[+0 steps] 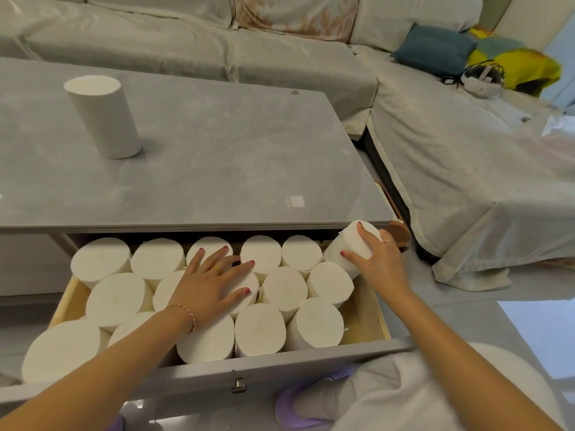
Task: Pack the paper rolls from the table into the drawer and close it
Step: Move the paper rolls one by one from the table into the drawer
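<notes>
The drawer (367,315) under the grey table (217,157) is pulled out and holds several white paper rolls (118,295) standing on end. My left hand (211,283) lies flat, fingers spread, on the tops of rolls in the middle of the drawer. My right hand (378,259) grips one tilted roll (353,244) at the drawer's far right corner, partly under the table edge. One more roll (104,116) stands upright on the table at the left.
A metal knob (239,386) sits on the drawer's grey front. A covered sofa (451,169) wraps round the back and right, with cushions (434,48) and a headset (480,77) on it. My knees and purple slippers (298,405) are below the drawer.
</notes>
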